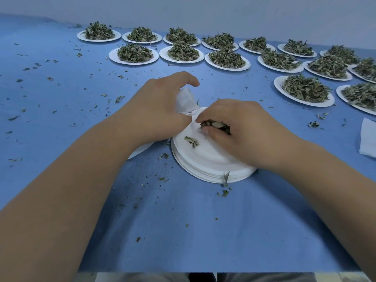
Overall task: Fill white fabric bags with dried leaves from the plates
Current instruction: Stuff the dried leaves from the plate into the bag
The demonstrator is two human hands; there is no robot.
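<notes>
My left hand grips the white fabric bag, fingers curled round its body. The bag hangs just over the far rim of the stack of plates in front of me. Its gathered end and cord point toward my right hand, but I cannot tell how wide the mouth stands.

My right hand lies on the top plate with fingers and thumb bunched round a small clump of dried leaves, pinching it close beside the bag's end. One loose leaf lies on the plate near my thumb, and the plate is otherwise almost bare.

I judge this to be the gathering step: I am picking up the last leaves of this plate to put them into the bag.

The next move calls for lifting the clump without crushing it and finding the bag's opening. My left fingers must hold that opening apart while I push the leaves well inside. If the mouth is too narrow, bits will drop onto the bench, which is already strewn with crumbs. Then the single leaf wants collecting too.

Beyond my hands, many full plates stand in rows across the far side of the bench, each heaped with leaves, so most of the task is ahead. A piece of white fabric lies at the right edge, perhaps more bags.
</notes>
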